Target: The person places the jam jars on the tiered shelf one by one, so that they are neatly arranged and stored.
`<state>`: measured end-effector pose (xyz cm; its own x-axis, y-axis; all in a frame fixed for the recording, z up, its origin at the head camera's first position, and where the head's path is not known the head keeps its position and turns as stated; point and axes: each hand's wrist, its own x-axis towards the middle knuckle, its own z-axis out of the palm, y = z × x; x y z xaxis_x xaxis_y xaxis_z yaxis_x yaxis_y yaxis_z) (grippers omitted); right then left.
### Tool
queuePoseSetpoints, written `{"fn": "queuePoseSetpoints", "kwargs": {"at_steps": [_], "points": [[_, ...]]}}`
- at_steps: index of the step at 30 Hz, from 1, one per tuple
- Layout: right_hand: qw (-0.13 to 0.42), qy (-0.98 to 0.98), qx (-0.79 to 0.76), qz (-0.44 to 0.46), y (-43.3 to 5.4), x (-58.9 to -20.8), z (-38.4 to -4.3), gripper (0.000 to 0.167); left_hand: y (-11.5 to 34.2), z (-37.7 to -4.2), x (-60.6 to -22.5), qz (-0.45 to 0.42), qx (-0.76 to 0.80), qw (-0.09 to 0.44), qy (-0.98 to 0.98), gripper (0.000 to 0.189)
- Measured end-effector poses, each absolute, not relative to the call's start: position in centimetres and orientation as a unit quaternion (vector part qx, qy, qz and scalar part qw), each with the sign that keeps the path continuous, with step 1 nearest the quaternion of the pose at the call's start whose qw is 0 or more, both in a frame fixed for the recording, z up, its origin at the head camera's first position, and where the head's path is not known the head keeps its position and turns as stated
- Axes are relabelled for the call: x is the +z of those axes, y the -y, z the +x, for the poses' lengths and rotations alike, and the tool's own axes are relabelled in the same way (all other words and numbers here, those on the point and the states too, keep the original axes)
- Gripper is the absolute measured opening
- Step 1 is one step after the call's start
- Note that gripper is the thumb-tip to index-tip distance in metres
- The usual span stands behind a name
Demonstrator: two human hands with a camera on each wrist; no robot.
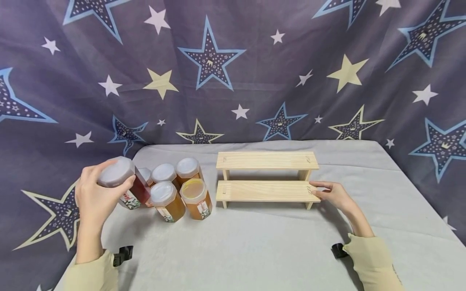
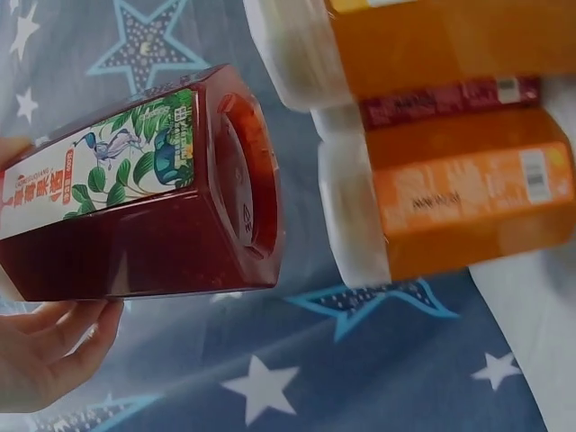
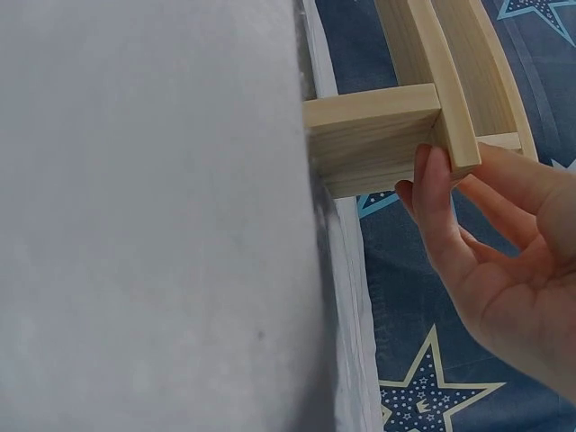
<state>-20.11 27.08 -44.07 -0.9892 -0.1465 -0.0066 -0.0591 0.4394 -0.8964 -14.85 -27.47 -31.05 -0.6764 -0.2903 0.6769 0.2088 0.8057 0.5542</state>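
At the left of the head view, the left hand (image 1: pixel 95 196) grips a dark-red, faceted, translucent-lidded jar (image 2: pixel 144 198), raised above the grey-white cloth (image 1: pixel 240 250). Near it, left of centre, amber-filled faceted jars with pale lids (image 1: pixel 176 207) stand clustered. Right of centre stands a pale wooden two-tier stand (image 1: pixel 267 190); the right hand (image 1: pixel 334 196) pinches the right end of its lower board between thumb and fingers.

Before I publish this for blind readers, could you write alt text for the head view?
A person's left hand holds a dark red jar beside five other jars; the right hand grips a two-step wooden shelf by its lower right end.
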Motion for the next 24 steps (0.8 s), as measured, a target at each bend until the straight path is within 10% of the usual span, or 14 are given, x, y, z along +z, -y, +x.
{"fn": "queuePoseSetpoints", "kwargs": {"at_steps": [24], "points": [[0.050, -0.844, -0.531, -0.050, -27.0, -43.8, -20.0, 0.043, 19.4, -18.6, -30.4, -0.107, -0.383, 0.350, 0.848, 0.049]]}}
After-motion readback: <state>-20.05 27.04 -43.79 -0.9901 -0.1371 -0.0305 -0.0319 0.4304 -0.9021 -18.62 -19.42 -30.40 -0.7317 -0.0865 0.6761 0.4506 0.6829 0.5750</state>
